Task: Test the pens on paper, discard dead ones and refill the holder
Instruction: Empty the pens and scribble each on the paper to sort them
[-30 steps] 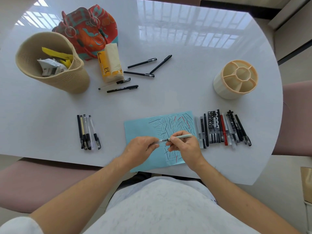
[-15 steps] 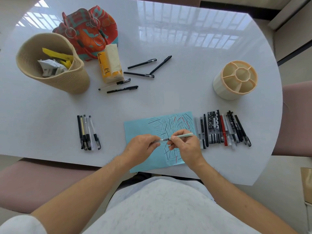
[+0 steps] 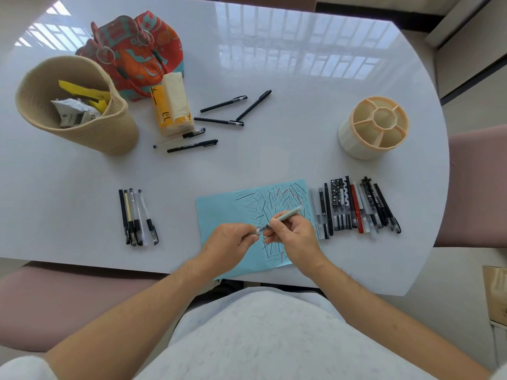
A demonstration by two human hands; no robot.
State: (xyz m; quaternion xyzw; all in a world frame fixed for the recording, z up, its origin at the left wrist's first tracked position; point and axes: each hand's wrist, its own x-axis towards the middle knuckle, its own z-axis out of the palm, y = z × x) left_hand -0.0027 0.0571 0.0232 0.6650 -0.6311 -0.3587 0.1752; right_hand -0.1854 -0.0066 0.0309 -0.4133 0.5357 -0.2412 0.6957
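Note:
A pale green pen (image 3: 286, 214) lies across my two hands above the blue paper (image 3: 219, 212), which is covered in scribbled test lines. My right hand (image 3: 293, 237) grips the pen's barrel. My left hand (image 3: 230, 241) pinches its clear cap end. A row of several pens (image 3: 356, 207) lies right of the paper. Another small group of pens (image 3: 135, 216) lies to its left. Loose black pens (image 3: 222, 113) are scattered farther back. The cream pen holder (image 3: 354, 138) with divided compartments stands at the right with nothing in it.
A woven beige basket (image 3: 115, 133) holding crumpled scraps stands at the back left. Beside it are a colourful bag (image 3: 137, 53) and a yellow tissue pack (image 3: 171, 105). Pink chairs (image 3: 477, 185) flank the white table (image 3: 301, 78).
Both hands have stayed over the paper with the pen. My left hand has closed in on the pen's cap end, and the pen has tilted slightly.

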